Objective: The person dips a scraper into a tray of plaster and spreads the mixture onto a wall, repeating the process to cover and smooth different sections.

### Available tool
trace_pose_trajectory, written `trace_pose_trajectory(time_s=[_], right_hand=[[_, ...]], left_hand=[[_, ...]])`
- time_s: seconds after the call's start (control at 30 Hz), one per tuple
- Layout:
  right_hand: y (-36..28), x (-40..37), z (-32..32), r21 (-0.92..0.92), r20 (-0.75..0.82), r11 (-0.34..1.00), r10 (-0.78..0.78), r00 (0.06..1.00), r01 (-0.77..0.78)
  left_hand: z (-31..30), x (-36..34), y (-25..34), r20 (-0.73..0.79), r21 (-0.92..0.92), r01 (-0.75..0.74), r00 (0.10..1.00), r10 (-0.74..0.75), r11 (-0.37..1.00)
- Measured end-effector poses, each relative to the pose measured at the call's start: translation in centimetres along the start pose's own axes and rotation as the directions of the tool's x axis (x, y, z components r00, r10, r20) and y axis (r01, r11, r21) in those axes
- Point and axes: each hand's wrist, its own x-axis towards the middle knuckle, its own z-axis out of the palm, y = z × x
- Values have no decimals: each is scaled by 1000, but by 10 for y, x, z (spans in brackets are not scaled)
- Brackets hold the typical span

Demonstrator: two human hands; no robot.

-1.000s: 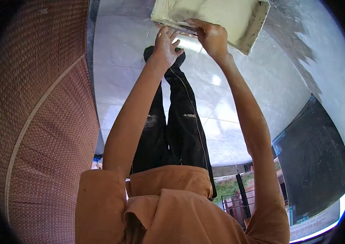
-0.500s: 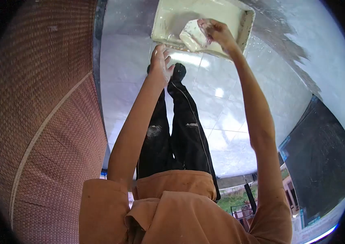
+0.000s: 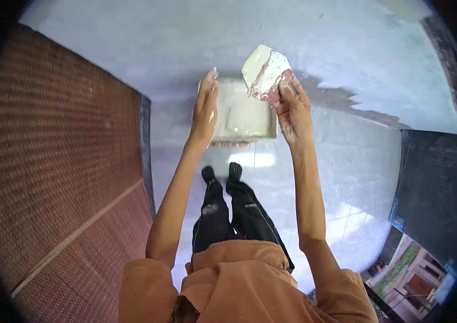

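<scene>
In my right hand (image 3: 294,110), the fingers and thumb grip the lower edge of a paint-coated sponge (image 3: 265,72). Thick whitish paint covers most of its face, and a pinkish-red part shows by my fingers. My left hand (image 3: 205,110) is raised at the left with fingers stretched and nothing in them. White paint marks its fingertips and side. Below and between the hands, a rectangular tray (image 3: 247,136) of whitish paint rests on the floor; my left hand overlaps its left edge in the view.
Ahead is a pale bluish wall (image 3: 185,40), with a darker grey patch (image 3: 332,96) at right. A woven brown panel (image 3: 72,140) lines the left side. A black board (image 3: 436,188) stands at right. My feet are on a shiny tiled floor (image 3: 341,161).
My right hand has lifted the sponge out of the tray and up in front of the wall. The left hand has risen too, and the view has tilted upward.
</scene>
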Motion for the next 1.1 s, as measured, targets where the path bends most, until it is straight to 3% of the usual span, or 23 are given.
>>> trace_pose_trajectory(time_s=[0.03,0.1,0.13,0.17,0.23,0.3,0.4,0.47,0.67,1.1], right_hand=[[-19,-3,13,3,6,999,-35,999,35],[-55,-11,39,61,26,990,-131,991,130],[-73,-14,48,61,4,986,-157,988,157],[-91,-16,57,60,-18,981,-182,983,183],[-126,-18,73,151,1,953,-265,964,262],[-157,-23,86,152,-10,947,-286,958,285],[-196,-33,99,127,-8,925,-359,933,357],[-221,-38,105,138,-15,911,-390,921,388],[-281,-41,91,179,-98,885,-420,902,431],[-369,22,24,299,52,857,-455,889,421]], left_hand=[[5,8,19,23,2,-47,999,47,999],[16,23,54,129,160,-448,893,431,880],[26,29,86,80,196,-378,926,369,905],[34,34,106,101,183,-420,907,408,889],[44,43,144,135,288,-617,783,607,732],[59,48,183,165,310,-692,715,680,652],[77,53,227,187,390,-737,651,736,553],[88,59,248,219,514,-774,536,816,370],[133,64,286,274,608,-770,435,858,196],[223,113,297,260,723,-688,359,897,66]])
